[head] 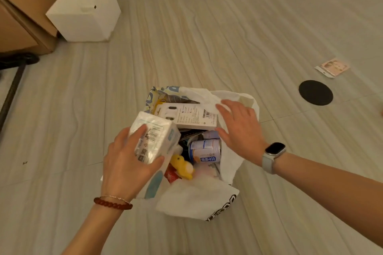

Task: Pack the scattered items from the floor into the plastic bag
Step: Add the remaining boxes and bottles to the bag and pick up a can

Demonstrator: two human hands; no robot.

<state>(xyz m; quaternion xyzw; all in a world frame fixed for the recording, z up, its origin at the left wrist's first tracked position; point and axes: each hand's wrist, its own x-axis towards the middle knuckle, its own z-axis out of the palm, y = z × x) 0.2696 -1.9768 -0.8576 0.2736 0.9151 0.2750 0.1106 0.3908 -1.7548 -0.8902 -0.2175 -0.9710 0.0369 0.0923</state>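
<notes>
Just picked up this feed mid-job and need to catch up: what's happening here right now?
A person is packing a white plastic bag on the floor. The left hand holds a tissue pack over the bag's opening, while the right hand, open, rests on the bag's far side against a white product box. A can and a yellow plush toy are already inside. A small packet and a black disc lie on the floor to the right.
</notes>
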